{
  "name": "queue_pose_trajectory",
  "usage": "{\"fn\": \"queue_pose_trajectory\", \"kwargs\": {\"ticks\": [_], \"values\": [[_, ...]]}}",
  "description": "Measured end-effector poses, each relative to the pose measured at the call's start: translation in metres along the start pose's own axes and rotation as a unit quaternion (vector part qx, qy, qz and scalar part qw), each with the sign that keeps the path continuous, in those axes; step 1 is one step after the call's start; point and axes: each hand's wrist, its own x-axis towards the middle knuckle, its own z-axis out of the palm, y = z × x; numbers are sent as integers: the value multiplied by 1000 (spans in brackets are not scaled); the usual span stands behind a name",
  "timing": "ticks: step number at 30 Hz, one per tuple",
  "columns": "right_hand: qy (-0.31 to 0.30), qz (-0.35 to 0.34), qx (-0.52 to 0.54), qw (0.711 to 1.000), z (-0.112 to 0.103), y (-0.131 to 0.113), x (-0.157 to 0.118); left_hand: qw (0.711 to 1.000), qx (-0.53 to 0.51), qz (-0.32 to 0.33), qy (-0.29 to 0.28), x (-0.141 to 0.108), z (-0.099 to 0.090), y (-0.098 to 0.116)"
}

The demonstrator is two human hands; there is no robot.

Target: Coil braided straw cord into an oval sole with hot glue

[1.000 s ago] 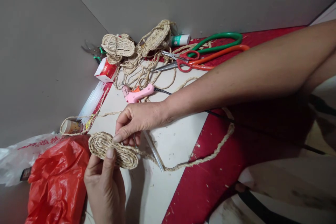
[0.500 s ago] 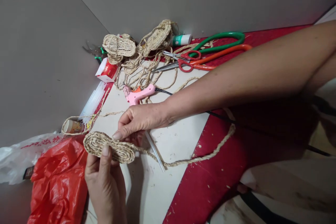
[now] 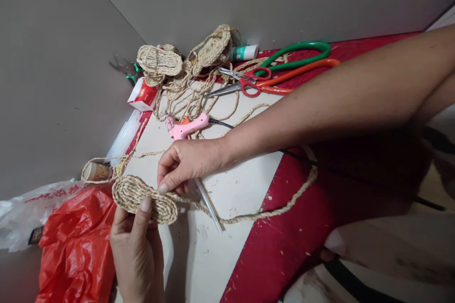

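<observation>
On the desk (image 3: 245, 184), below the pink glue gun (image 3: 191, 127), the left hand (image 3: 137, 251) grips a coiled piece of braided straw (image 3: 133, 194), and the right hand (image 3: 188, 165), just under the gun, pinches the braid at its edge. Above the gun lie tangled straw braids (image 3: 181, 90), with red-handled scissors (image 3: 245, 75) and larger shears (image 3: 300, 70) above and right of it; a red plastic bag (image 3: 76, 246) sits below and left.
</observation>
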Motion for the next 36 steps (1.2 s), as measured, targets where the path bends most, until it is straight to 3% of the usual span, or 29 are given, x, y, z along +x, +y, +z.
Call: {"fn": "queue_pose_trajectory", "kwargs": {"ticks": [8, 15, 26, 33, 36], "values": [[38, -152, -146, 977, 8, -3, -10, 999, 4, 18, 34, -1, 0, -1], [36, -223, -259, 939, 12, -3, -17, 998, 13, 44, 39, -4, 6, -3], [38, -185, -228, 955, 17, 0, -17, 994, -11, 64, 83, 0, 5, -1], [32, -166, -267, 949, 15, 2, -15, 996, -69, -41, 30, -3, 8, -8], [9, -171, -331, 928, 11, -5, -13, 995, -79, -50, 40, -1, 7, -10]]}}
